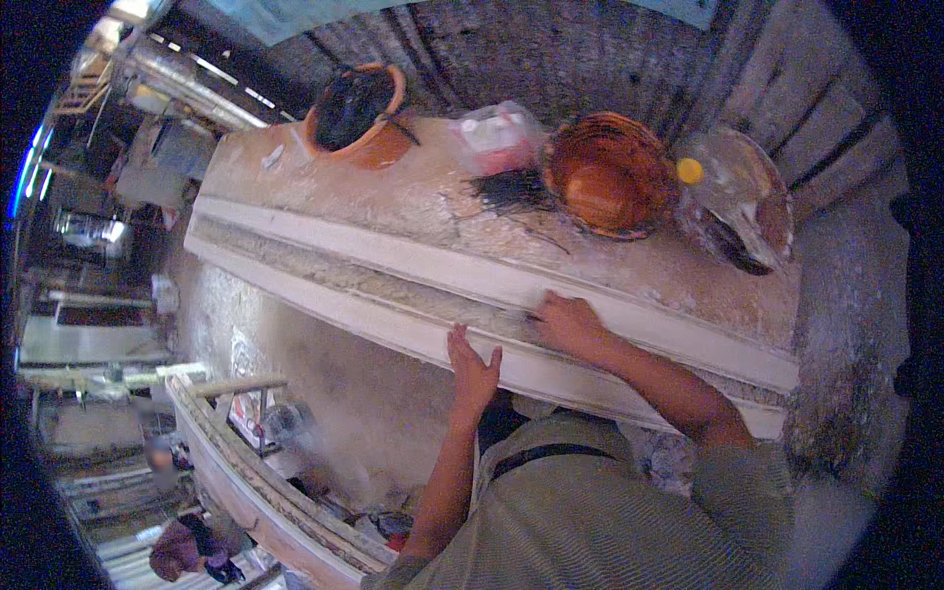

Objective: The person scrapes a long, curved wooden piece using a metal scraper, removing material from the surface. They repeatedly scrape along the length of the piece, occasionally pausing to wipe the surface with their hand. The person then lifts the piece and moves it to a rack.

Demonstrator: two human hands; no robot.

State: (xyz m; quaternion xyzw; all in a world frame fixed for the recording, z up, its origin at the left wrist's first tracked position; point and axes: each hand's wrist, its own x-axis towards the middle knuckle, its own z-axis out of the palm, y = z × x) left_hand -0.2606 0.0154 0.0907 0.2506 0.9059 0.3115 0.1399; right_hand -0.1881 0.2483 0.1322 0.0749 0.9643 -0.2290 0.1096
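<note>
A long pale moulding [383,307], with two white raised sides and a rough grey-brown groove between them, runs across the work table [442,211]. My left hand [474,372] rests at its near edge, fingers stretched and thumb apart, holding nothing. Over the groove, my right hand [570,323] is closed with its fingertips pointing down and left. Something small and dark shows at those fingertips, too blurred to name.
Behind the moulding stand an orange pot [359,113] with dark contents, a clear plastic bag [497,138], dark thin strands [511,194], an orange-brown basin [612,177] and a greyish basin [737,197]. A curved pale frame [246,501] and another person [187,546] are lower left.
</note>
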